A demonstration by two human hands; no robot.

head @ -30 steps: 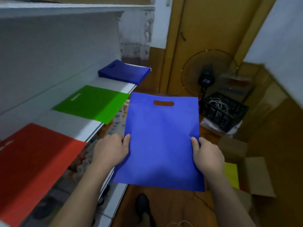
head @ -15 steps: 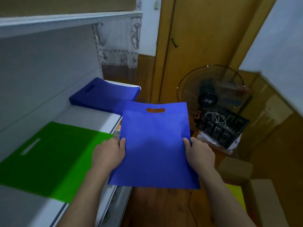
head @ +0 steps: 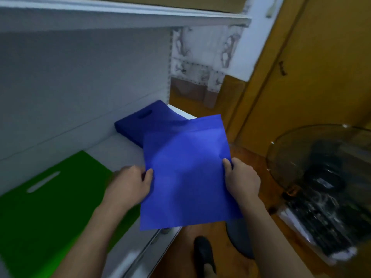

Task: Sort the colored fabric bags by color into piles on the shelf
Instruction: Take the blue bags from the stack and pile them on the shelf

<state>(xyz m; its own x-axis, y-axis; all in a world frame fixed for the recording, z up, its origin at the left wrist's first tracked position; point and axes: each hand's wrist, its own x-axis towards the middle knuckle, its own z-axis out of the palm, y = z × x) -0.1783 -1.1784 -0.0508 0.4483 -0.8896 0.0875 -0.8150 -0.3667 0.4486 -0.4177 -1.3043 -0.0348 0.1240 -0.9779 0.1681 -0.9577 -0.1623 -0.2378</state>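
Both hands now carry the blue bag point(head: 186, 173) nearer the blue pile point(head: 148, 121) on the shelf point(head: 124, 149). Left hand point(head: 130, 185) and right hand point(head: 242, 179) pinch its side edges; it looks light and floppy.

Both forearms reach forward, bare to the elbow. The left hand point(head: 128, 187) pinches the blue bag point(head: 186, 177) by its left edge, thumb on top. The right hand point(head: 242, 179) grips the opposite edge the same way.

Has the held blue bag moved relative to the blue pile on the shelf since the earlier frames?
Yes. The held blue bag has come toward the blue pile; its far edge now overlaps the pile's near corner.
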